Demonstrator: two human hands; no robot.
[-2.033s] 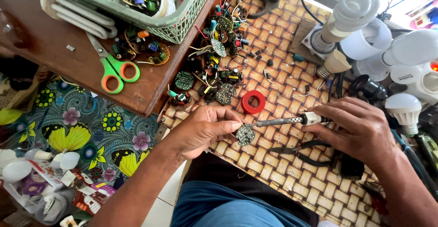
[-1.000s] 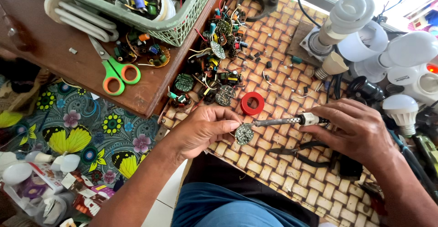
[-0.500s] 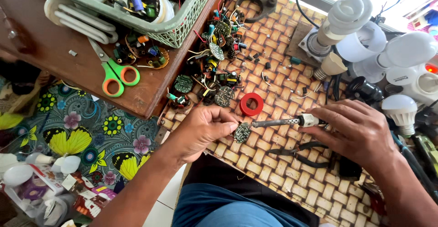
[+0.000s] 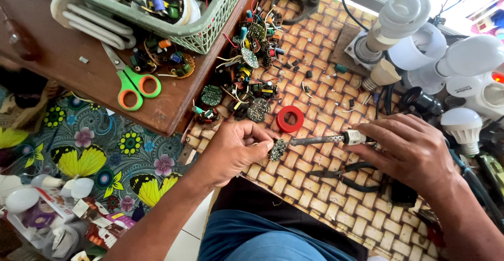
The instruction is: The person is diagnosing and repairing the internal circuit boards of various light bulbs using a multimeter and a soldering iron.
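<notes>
Woven-cane bench (image 4: 336, 208) carries the work: near its front edge the left hand (image 4: 236, 148) pinches a small circuit board (image 4: 276, 149), while the right hand (image 4: 412, 151) grips a soldering iron (image 4: 320, 140) whose tip touches it.

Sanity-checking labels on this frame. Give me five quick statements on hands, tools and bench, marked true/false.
1. The left hand pinches a small round circuit board. True.
2. The right hand holds a soldering iron with its tip at that board. True.
3. The scissors with green and orange handles lie on the woven mat. False: they lie on the brown wooden board, left of the woven mat.
4. The red ring is held in the right hand. False: it lies on the mat, beyond both hands.
5. The black pliers lie on the mat near the right hand. True.
</notes>
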